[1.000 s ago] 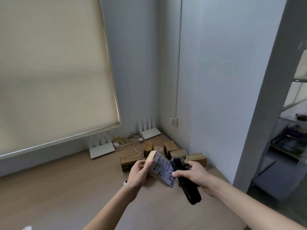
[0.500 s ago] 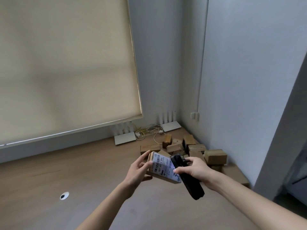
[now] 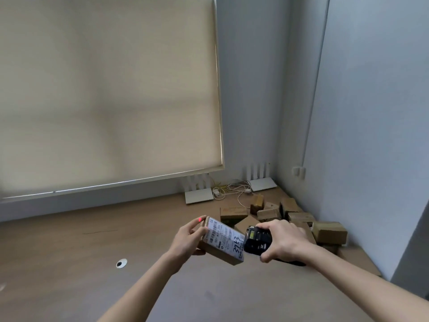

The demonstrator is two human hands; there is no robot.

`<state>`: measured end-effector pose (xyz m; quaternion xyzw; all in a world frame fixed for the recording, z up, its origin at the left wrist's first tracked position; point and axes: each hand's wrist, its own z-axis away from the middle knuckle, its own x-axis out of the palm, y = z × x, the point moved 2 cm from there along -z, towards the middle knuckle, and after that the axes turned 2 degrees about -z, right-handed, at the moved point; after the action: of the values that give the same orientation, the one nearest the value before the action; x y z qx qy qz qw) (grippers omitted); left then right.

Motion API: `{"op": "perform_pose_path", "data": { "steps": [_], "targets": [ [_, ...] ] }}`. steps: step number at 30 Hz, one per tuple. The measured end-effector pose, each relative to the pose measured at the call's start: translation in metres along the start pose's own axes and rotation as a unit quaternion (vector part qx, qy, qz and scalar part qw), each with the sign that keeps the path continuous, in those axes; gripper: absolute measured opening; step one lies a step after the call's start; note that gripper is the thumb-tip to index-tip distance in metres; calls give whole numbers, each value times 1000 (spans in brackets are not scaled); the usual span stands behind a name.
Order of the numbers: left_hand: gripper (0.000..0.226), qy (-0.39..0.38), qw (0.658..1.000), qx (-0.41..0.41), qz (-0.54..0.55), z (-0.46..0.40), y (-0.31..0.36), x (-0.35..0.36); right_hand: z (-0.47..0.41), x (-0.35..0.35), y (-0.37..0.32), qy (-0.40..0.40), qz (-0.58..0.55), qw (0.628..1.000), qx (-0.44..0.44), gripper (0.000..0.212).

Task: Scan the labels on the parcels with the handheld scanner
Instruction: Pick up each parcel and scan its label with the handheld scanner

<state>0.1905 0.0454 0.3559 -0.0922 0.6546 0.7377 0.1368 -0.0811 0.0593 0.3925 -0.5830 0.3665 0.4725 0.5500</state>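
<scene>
My left hand (image 3: 188,238) grips a small cardboard parcel (image 3: 222,241) by its left end and holds it above the wooden desk. Its white barcode label faces up, with black handwritten marks at the right end. A red light dot shows on my left fingertip at the parcel's top left corner. My right hand (image 3: 282,242) holds a black handheld scanner (image 3: 256,240), whose head points at the label's right end from close by. More brown parcels (image 3: 290,217) lie piled in the desk's far right corner.
Two white routers (image 3: 198,195) with tangled cables (image 3: 232,190) stand against the back wall under a beige roller blind. A round cable hole (image 3: 121,263) sits in the desk to the left. A grey wall closes off the right side.
The view has swung to the left. My right hand has turned the scanner so its head faces the label, and a red dot now shows at the parcel's corner.
</scene>
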Motion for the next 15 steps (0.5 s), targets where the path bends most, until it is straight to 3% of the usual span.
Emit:
{"op": "perform_pose_path", "data": {
  "steps": [15],
  "targets": [
    [44, 37, 999, -4, -16, 25, -13, -56, -2, 9, -74, -5, 54, 997, -47, 77]
  ]
}}
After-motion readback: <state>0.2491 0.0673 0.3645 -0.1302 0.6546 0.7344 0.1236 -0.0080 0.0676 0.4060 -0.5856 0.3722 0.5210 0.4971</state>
